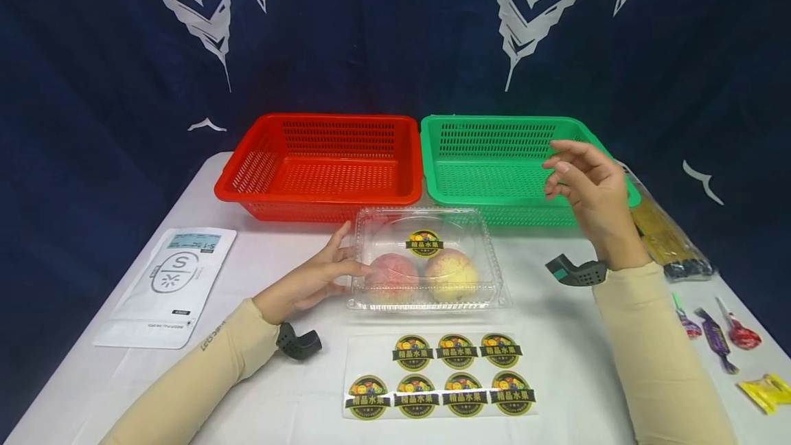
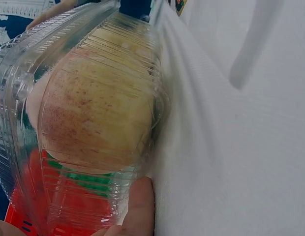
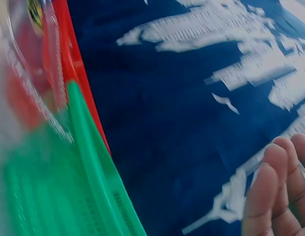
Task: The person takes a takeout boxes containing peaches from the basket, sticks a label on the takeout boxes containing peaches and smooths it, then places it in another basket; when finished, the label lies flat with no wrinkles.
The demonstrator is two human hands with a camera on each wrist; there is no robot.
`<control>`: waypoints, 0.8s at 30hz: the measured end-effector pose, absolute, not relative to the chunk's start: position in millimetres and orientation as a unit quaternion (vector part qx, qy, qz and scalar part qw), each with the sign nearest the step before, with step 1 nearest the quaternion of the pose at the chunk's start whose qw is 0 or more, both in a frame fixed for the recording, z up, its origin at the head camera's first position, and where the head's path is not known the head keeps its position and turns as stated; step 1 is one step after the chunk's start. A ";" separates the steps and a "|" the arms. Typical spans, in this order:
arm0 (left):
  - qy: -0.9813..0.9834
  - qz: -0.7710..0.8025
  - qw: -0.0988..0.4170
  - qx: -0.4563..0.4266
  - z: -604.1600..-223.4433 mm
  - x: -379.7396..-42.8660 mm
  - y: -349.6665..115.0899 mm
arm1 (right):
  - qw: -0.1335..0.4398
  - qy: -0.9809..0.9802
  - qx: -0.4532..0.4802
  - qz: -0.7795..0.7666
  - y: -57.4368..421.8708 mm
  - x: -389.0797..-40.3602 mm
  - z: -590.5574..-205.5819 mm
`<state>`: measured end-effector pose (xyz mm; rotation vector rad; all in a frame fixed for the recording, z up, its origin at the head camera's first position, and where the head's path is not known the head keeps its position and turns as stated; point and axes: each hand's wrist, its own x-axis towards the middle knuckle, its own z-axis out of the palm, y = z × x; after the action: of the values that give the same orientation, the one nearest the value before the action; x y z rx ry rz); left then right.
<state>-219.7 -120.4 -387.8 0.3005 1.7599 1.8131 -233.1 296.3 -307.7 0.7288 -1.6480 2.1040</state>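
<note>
Apparently, the step in hand is steadying the labelled fruit box: your left hand (image 1: 318, 273) lies along the near-left side of the clear plastic box (image 1: 426, 263), its fingers spread and touching rather than wrapped round it. The box sits flat on the table (image 1: 290, 376), just right of that hand and well to the left of your right hand (image 1: 587, 187). Inside you have a reddish fruit (image 1: 394, 277), nearest your left fingers, and a yellower one (image 1: 452, 276) beyond it; a round label (image 1: 424, 244) is already on the lid. Your right hand hangs in the air over the green basket (image 1: 488, 174), fingers loosely bent, with nothing in them.

If you mean to shift the box, the next move seems to call for your right hand — down and leftward — to its far end, so both hands share the thin plastic. You should grip it low, since squeezing could buckle the walls. Whether the lid is latched, you cannot tell from these views — so check before lifting.
</note>
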 end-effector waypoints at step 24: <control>0.656 0.689 0.290 0.104 -384.7 -216.2 -118.3 | 0.364 -0.445 -0.041 0.817 398.6 -232.4 -322.0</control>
<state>-216.2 -118.3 -384.7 0.2779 1.7498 1.8398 -232.4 398.6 -322.0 -0.1045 -1.1455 2.1028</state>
